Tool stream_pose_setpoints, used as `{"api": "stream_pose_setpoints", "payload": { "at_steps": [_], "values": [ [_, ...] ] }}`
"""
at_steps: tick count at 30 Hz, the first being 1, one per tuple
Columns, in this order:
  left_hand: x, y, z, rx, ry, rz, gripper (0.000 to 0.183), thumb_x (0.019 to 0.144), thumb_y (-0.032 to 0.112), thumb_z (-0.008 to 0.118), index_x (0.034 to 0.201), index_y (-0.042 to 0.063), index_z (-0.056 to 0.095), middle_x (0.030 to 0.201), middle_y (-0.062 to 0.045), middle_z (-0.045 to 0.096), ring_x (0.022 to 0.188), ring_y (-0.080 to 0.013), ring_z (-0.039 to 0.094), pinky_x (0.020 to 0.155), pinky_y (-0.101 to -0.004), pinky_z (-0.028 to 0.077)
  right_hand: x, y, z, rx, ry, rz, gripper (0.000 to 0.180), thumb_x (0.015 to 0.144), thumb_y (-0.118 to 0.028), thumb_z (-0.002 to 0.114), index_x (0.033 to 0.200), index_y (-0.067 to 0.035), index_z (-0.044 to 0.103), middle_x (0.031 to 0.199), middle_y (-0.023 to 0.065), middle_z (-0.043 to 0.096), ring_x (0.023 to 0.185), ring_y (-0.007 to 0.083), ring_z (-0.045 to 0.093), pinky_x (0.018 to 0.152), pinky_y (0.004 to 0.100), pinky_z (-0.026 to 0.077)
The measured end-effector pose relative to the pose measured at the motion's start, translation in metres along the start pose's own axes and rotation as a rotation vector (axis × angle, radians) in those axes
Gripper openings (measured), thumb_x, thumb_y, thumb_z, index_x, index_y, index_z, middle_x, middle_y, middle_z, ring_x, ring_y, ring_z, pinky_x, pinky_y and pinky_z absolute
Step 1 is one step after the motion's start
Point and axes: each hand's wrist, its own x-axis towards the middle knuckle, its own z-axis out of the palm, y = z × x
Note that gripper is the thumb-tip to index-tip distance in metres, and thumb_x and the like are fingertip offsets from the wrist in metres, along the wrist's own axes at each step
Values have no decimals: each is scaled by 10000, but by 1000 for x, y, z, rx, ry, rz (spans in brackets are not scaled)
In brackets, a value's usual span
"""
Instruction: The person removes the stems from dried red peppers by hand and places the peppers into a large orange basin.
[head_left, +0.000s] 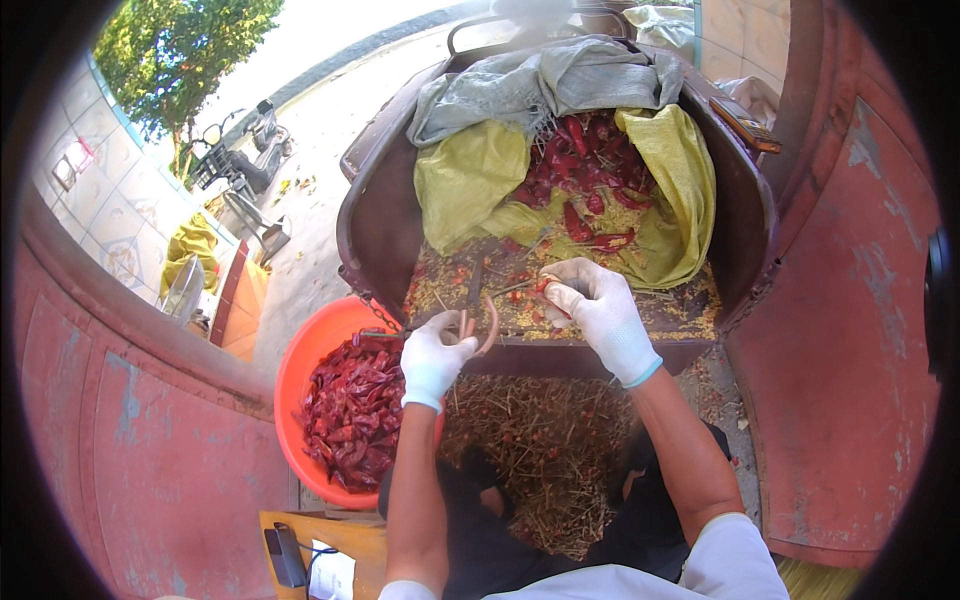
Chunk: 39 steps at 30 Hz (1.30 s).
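Observation:
My left hand (439, 356), in a white glove with a pale blue cuff, is closed around scissors with pinkish loop handles (492, 326). What looks like their dark blade (475, 281) points away over the cart bed. A red dried chili pepper (549, 291) is pinched in my gloved right hand (592, 307), its stem apparently pointing left. Both hands are at the near edge of the cart bed (450, 274), which is strewn with yellow seeds. Beyond them, red chilies (581, 161) lie in an open yellow woven sack (679, 172). Chili pieces (352, 412) fill an orange basin (289, 420) at left.
Cut stems (540, 442) are heaped on the ground between my legs. A grey sack (555, 75) drapes the cart's far end. A phone-like device (746, 124) rests on its right rim. Red door panels (840, 337) flank me. A wooden stool or box (367, 555) stands at lower left.

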Motion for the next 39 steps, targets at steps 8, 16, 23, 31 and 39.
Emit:
{"api": "stream_pose_setpoints", "payload": {
  "at_steps": [8, 16, 23, 31, 39],
  "values": [
    [-24, 24, 5, -902, -251, 64, 923, 715, 89, 842, 1496, -49, 370, 1106, -72, 633, 928, -134, 597, 803, -256, 486, -3, 6, -8, 51, -19, 16, 240, 976, -86, 603, 1161, 65, 627, 943, 59, 667, 797, 110, 631, 732, 256, 518],
    [-39, 45, 26, -1276, -541, 24, 963, 690, 122, 848, 1490, -28, 333, 1177, -102, 617, 1020, -191, 618, 799, -293, 521, 1, 16, -12, 226, -131, -9, 241, 964, -114, 662, 1161, 22, 638, 1046, 33, 682, 962, 94, 608, 881, 250, 483],
    [-43, 36, 43, -1373, -821, -28, 503, 860, 270, 713, 1171, -56, 487, 817, -100, 595, 663, -202, 588, 606, -305, 492, 12, 27, -11, 693, -183, 88, 157, 956, -76, 663, 1097, -13, 641, 1054, 75, 705, 987, 195, 687, 911, 364, 550],
    [-61, 54, 33, -1141, -620, -11, 361, 859, 202, 720, 1070, -65, 599, 793, -129, 663, 694, -202, 637, 607, -308, 509, 15, 12, -24, 527, 42, -53, 196, 962, -116, 670, 1130, -17, 645, 985, 52, 700, 905, 157, 681, 845, 333, 561],
    [-49, 52, 32, -338, 48, 242, 243, 994, 132, 583, 1169, -27, 642, 807, -50, 665, 730, -138, 653, 696, -288, 540, 2, 7, -7, 57, -80, -58, 250, 970, -87, 639, 1165, 68, 624, 908, 47, 669, 741, 76, 587, 659, 239, 483]
  ]
}}
